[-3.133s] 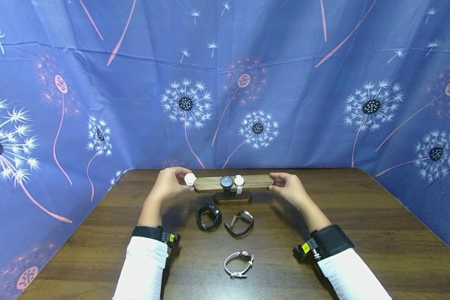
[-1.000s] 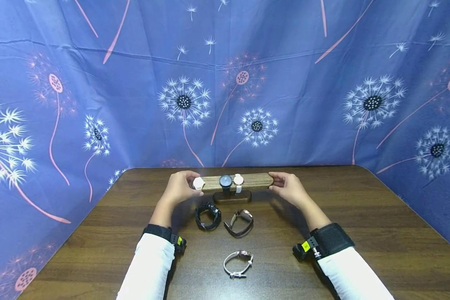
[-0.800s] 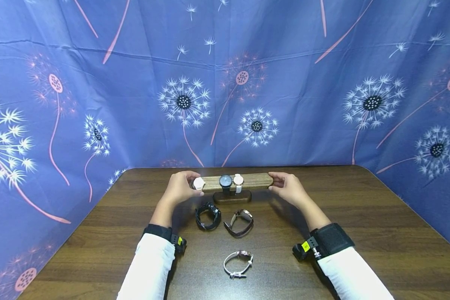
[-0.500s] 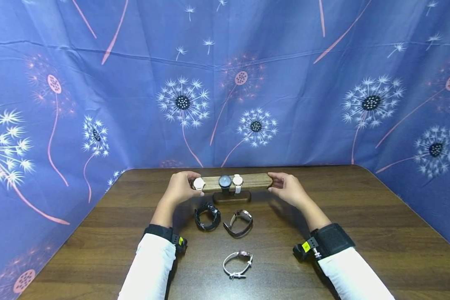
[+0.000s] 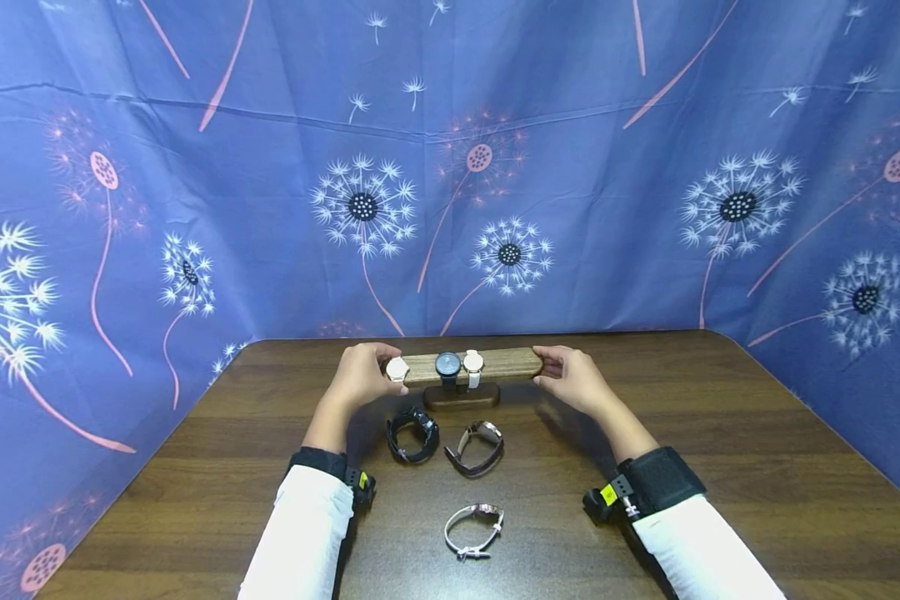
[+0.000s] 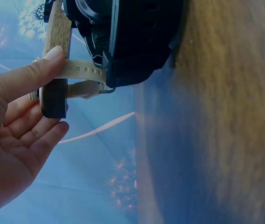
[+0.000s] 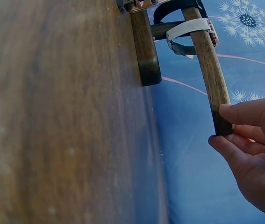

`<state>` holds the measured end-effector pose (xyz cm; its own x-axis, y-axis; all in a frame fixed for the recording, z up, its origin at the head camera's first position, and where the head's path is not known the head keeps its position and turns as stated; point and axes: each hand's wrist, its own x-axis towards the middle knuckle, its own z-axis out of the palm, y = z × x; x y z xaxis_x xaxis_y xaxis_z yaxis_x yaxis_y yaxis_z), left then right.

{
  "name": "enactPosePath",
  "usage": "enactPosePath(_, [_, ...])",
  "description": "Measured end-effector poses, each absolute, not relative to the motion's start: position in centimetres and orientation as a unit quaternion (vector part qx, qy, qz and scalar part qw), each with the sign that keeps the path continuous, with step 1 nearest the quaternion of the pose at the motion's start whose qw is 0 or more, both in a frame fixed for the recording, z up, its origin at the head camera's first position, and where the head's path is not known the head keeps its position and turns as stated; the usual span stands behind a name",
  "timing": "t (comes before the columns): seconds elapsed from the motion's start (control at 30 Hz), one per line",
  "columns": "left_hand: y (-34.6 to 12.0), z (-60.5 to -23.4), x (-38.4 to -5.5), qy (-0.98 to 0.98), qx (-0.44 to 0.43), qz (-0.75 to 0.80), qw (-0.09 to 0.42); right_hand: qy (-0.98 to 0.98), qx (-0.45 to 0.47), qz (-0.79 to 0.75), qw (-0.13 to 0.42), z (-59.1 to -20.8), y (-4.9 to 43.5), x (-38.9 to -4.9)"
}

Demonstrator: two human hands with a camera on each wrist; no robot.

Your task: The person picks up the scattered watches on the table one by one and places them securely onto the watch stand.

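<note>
A wooden watch stand with a dark base stands at the back of the table. A dark-faced wristwatch and a white-strapped wristwatch sit round the middle of its bar. Another white wristwatch is round the bar's left end. My left hand holds that watch; in the left wrist view its thumb lies at the pale strap while the fingers are behind the bar. With thumb and fingers my right hand pinches the bar's right end.
On the table, in front of the stand, lie a black wristwatch and a brown-strapped wristwatch. A slim white wristwatch lies nearer the front. A blue dandelion-print curtain hangs behind and beside the table.
Since the oldest frame, my left hand has moved right, bringing the white watch from beyond the bar's left end onto it. Both hands have stayed almost still over the last second.
</note>
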<state>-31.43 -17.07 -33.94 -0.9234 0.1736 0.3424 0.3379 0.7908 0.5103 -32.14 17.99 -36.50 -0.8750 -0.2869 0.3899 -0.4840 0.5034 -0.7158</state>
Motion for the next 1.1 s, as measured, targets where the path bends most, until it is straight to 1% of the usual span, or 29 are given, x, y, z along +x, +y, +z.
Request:
enactPosePath(0.63, [-16.5,-33.5,-31.9,-0.940,-0.161,-0.264,0.146,-0.861,0.239,0.431,0.126,-36.5,17.8,-32.2])
enactPosePath(1.1, [-15.6,-33.4,-32.1,-0.945,-0.172,-0.235,0.151,-0.864,0.242,0.423,0.125,-36.4,17.9,-32.1])
